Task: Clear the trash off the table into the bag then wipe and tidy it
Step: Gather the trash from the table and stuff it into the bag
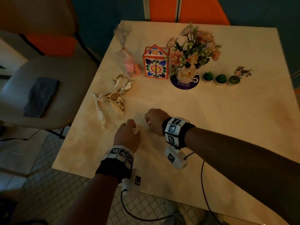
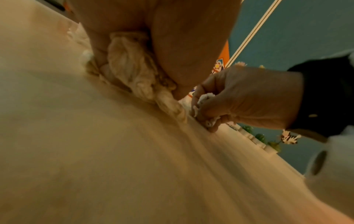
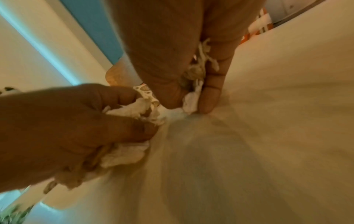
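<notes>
Fingers point(image 3: 122, 125) of the left hand point(image 1: 127, 135) are curled round a crumpled white napkin wad point(image 2: 134, 66), pressed low against the tabletop point(image 1: 211, 127); just to its right, the right hand point(image 1: 155, 121) pinches a smaller scrap of paper point(image 3: 191, 98) between thumb and fingertips, also down at the surface. This looks like the trash-gathering step, early on: both hands are full, and no bag shows in any view, so the next move probably calls for lifting both loads clear and finding the bag.

More trash lies well to the left of the hands: two twisted printed wrappers point(image 1: 113, 98) near the tabletop's left edge, and behind them a cellophane bag of pink sweets point(image 1: 129, 62). Whether that last counts as trash I cannot tell.

Beyond the left edge stands a pale chair point(image 1: 53, 88) with a folded blue cloth point(image 1: 40, 96) on its seat, likely the wiper. Further right sit a flowered paper box point(image 1: 155, 62), a flower vase point(image 1: 190, 54) on a purple coaster, then three small green plants point(image 1: 220, 78). The surface is pale and mottled; the walls are teal, the floor tiled.
</notes>
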### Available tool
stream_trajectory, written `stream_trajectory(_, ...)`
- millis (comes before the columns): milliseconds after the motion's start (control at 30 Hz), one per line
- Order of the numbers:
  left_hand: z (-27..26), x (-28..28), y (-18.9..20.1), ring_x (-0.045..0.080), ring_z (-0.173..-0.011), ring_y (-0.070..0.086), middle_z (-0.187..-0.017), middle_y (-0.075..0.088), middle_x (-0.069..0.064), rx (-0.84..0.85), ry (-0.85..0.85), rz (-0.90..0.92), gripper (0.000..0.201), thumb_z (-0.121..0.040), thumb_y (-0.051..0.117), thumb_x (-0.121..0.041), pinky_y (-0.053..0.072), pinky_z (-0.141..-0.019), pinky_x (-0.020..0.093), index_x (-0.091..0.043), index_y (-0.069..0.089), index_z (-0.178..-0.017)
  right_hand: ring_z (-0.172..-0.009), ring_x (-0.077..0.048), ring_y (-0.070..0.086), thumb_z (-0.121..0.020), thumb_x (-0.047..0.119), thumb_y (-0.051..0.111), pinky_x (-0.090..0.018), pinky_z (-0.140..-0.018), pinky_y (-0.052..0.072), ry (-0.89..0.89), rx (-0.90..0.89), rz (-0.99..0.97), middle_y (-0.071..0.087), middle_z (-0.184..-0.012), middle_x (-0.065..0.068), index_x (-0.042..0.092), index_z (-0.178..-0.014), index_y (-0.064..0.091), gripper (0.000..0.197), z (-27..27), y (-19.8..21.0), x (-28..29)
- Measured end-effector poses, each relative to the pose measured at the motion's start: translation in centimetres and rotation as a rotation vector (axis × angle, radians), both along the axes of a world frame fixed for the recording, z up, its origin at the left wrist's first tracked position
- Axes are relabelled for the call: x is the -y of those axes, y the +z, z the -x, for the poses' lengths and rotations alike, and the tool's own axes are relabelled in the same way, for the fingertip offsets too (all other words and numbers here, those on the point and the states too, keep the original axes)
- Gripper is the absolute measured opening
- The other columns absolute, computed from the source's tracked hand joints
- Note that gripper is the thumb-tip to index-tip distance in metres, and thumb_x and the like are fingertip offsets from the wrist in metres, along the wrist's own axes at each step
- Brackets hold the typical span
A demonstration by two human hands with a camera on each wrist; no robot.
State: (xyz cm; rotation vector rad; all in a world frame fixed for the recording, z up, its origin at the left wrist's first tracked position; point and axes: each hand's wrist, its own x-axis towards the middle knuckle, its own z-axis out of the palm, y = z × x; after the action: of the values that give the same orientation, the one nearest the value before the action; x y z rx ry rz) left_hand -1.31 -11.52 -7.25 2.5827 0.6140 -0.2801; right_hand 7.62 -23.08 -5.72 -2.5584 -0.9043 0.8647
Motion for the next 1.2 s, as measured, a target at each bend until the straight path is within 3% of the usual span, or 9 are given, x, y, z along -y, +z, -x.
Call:
stream_trajectory(167, 0.1, -0.9, 0.0, 0.031, -0.085, 0.058, -0.092, 0.060, 0.011, -0.020, -0.070, -0.020, 0.014, -0.086, 0.056, -0.022, 0.039, -0.066, 0.030, -0.009, 0.056, -0.093, -0.079, -0.023, 0.050, -0.083, 0.009, 0.057, -0.030, -0.069, 0.039, -0.221, -0.049, -0.159, 0.059, -0.092, -0.007, 0.006, -0.082, 0.061, 0.005, 0.2, 0.8, 4.4)
stream_trajectory(300, 0.6, -2.3, 3.1, 0.017, -0.046, 0.053, -0.061, 0.061, 0.000, 0.200, 0.389, 0.645, 0.014, -0.090, 0.058, -0.018, 0.038, -0.045, 0.023, -0.019, 0.050, -0.078, -0.079, -0.019, 0.052, -0.079, 0.010, 0.063, -0.026, -0.071, 0.039, -0.356, -0.002, -0.251, 0.056, -0.085, 0.000, 0.011, -0.081, 0.064, 0.003, 0.7, 2.2, 8.8)
stream_trajectory(433, -0.2, -3.2, 7.0, 0.003, -0.057, 0.063, -0.056, 0.065, -0.012, 0.364, 0.611, 1.236, 0.009, -0.094, 0.048, -0.016, 0.051, -0.046, 0.018, -0.018, 0.055, -0.088, -0.064, -0.012, 0.060, -0.078, 0.006, 0.066, -0.024, -0.059, 0.049, -0.522, -0.064, -0.333, 0.060, -0.071, 0.005, 0.021, -0.069, 0.060, 0.019, 1.4, 3.5, 13.5)
stream_trajectory(533, -1.5, -2.6, 8.5, 0.008, -0.065, 0.061, -0.067, 0.062, -0.004, 0.328, 0.525, 1.517, 0.025, -0.062, 0.073, -0.028, 0.054, -0.057, 0.022, -0.016, 0.061, -0.080, -0.062, -0.008, 0.062, -0.081, 0.005, 0.066, -0.016, -0.058, 0.049, -0.573, -0.048, -0.325, 0.064, -0.069, 0.003, 0.014, -0.076, 0.064, 0.010, 2.4, 4.1, 16.9)
stream_trajectory(667, -2.8, 1.8, 10.4, 0.007, -0.052, 0.056, -0.058, 0.059, -0.005, 0.322, 0.351, 1.610, 0.036, -0.031, 0.092, -0.034, 0.048, -0.048, 0.016, -0.019, 0.067, -0.053, -0.066, -0.007, 0.064, -0.086, 0.008, 0.065, -0.009, -0.057, 0.045, -0.610, -0.018, -0.316, 0.066, -0.069, 0.002, 0.008, -0.085, 0.066, 0.001, 4.0, 4.8, 20.9)
stream_trajectory(733, -3.8, 4.5, 10.6, 0.008, -0.048, 0.054, -0.055, 0.057, -0.004, 0.273, 0.345, 1.637, 0.024, -0.060, 0.081, -0.033, 0.044, -0.041, 0.015, -0.018, 0.065, -0.050, -0.070, -0.009, 0.065, -0.087, 0.008, 0.065, -0.014, -0.063, 0.045, -0.644, -0.022, -0.325, 0.067, -0.071, 0.002, 0.010, -0.086, 0.067, 0.002, 4.9, 5.3, 23.0)
stream_trajectory(800, -4.7, 7.2, 10.4, 0.007, -0.044, 0.050, -0.053, 0.053, -0.005, 0.174, 0.322, 1.609, 0.043, -0.091, 0.046, -0.025, 0.040, -0.037, 0.014, -0.018, 0.061, -0.051, -0.073, -0.013, 0.065, -0.087, 0.005, 0.064, -0.020, -0.067, 0.048, -0.701, -0.030, -0.360, 0.067, -0.072, 0.000, 0.010, -0.086, 0.066, 0.005, 5.8, 5.7, 25.2)
stream_trajectory(933, -5.4, 14.5, 10.7, 0.011, -0.048, 0.039, -0.058, 0.049, -0.003, 0.071, 0.122, 1.534, 0.011, -0.082, 0.048, -0.013, 0.035, -0.037, 0.014, -0.017, 0.045, -0.072, -0.073, -0.022, 0.065, -0.087, -0.001, 0.063, -0.029, -0.070, 0.051, -0.847, -0.019, -0.416, 0.065, -0.075, -0.008, 0.005, -0.083, 0.064, 0.007, 8.5, 6.2, 31.4)
stream_trajectory(1200, -5.6, 31.8, 11.0, 0.018, -0.049, 0.028, -0.060, 0.033, 0.012, -0.050, -0.182, 1.379, 0.033, -0.088, 0.054, -0.006, 0.016, -0.055, 0.033, -0.017, 0.055, -0.058, -0.065, -0.027, 0.061, -0.086, 0.000, 0.064, -0.033, -0.059, 0.051, -1.280, -0.029, -0.404, 0.066, -0.078, -0.020, -0.002, -0.082, 0.066, 0.005, 14.2, 5.9, 46.2)
